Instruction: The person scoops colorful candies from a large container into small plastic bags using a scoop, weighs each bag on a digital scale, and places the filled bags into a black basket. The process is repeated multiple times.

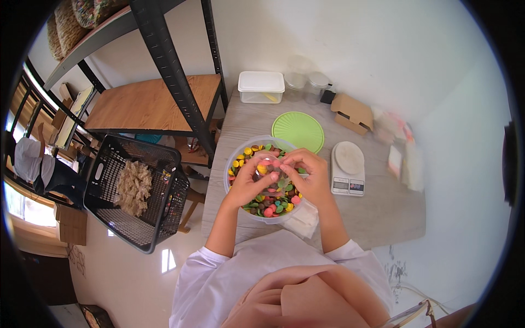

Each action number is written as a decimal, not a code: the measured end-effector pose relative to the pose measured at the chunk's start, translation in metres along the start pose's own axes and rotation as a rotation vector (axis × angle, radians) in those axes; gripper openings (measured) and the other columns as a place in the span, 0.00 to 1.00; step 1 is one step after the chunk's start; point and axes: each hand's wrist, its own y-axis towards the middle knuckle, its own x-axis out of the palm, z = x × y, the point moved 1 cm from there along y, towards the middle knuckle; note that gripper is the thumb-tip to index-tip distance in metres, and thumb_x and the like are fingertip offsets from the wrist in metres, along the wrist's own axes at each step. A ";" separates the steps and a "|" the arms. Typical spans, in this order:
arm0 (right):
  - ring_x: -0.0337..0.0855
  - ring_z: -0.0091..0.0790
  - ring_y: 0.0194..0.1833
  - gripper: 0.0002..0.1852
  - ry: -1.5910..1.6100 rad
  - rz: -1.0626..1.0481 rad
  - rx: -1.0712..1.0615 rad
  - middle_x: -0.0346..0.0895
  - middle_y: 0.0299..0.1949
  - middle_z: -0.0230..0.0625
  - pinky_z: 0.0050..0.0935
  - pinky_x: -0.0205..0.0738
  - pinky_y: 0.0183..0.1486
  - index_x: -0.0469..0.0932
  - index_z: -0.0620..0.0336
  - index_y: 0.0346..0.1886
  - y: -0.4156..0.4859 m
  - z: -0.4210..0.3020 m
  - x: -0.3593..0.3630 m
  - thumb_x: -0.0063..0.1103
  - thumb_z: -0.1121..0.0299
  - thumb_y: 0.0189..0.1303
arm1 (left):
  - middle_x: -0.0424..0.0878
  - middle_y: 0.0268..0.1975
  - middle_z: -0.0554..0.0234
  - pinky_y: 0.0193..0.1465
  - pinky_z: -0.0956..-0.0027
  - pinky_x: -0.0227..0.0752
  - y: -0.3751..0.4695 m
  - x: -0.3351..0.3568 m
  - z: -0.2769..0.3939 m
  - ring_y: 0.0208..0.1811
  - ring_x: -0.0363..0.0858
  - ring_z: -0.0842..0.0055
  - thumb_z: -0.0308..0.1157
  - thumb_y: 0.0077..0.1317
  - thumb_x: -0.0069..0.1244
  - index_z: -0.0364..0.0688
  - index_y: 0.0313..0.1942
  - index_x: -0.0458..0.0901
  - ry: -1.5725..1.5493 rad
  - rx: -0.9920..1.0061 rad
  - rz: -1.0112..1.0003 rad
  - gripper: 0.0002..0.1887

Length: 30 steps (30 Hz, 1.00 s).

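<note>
Both hands are over a round plastic tub point(227, 180) filled with coloured button-shaped sweets point(268, 205) in yellow, red, green and brown. Between them is a small transparent plastic bag point(268, 160) with a few sweets inside. My left hand point(251, 180) grips the bag's left side, thumb in front. At its upper right edge, the fingertips of my right hand point(304, 168) pinch the film. A light green ribbed lid point(298, 129) lies just behind the tub, partly behind the tub's rim. Under my right forearm, a whitish plastic packet point(302, 221) rests by the tub.
A white digital kitchen scale point(348, 168) stands to the right. Along the wall are a lidded container point(261, 88), jars point(316, 87), a cardboard box point(352, 112) and blurred plastic packets point(396, 160). Left are a black crate point(164, 149), a metal-framed shelf point(151, 102) and another person point(35, 164).
</note>
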 end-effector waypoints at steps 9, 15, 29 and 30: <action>0.78 0.24 0.29 0.15 0.003 -0.050 0.177 0.80 0.37 0.34 0.23 0.72 0.33 0.77 0.63 0.42 -0.014 -0.008 -0.025 0.65 0.78 0.48 | 0.74 0.51 0.54 0.56 0.65 0.64 0.000 0.013 0.006 0.53 0.72 0.69 0.32 0.51 0.61 0.40 0.61 0.56 0.243 -0.120 -0.144 0.40; 0.79 0.22 0.32 0.13 -0.009 0.566 0.234 0.80 0.35 0.35 0.20 0.72 0.37 0.73 0.65 0.42 -0.030 0.048 -0.133 0.63 0.75 0.53 | 0.72 0.53 0.51 0.59 0.64 0.60 -0.008 -0.002 -0.004 0.56 0.69 0.67 0.25 0.54 0.54 0.35 0.62 0.55 0.466 0.216 0.099 0.36; 0.80 0.29 0.32 0.16 0.033 1.405 0.490 0.78 0.33 0.42 0.23 0.76 0.35 0.70 0.71 0.41 -0.125 0.270 -0.236 0.63 0.74 0.51 | 0.75 0.36 0.59 0.48 0.72 0.64 -0.029 -0.016 -0.030 0.39 0.72 0.77 0.26 0.64 0.44 0.35 0.49 0.64 0.314 0.373 0.481 0.14; 0.80 0.29 0.33 0.15 0.051 1.393 0.517 0.78 0.33 0.42 0.23 0.76 0.35 0.71 0.71 0.41 -0.129 0.276 -0.236 0.62 0.73 0.52 | 0.75 0.36 0.59 0.47 0.72 0.64 -0.029 -0.016 -0.030 0.39 0.72 0.77 0.26 0.64 0.43 0.35 0.49 0.64 0.311 0.348 0.496 0.14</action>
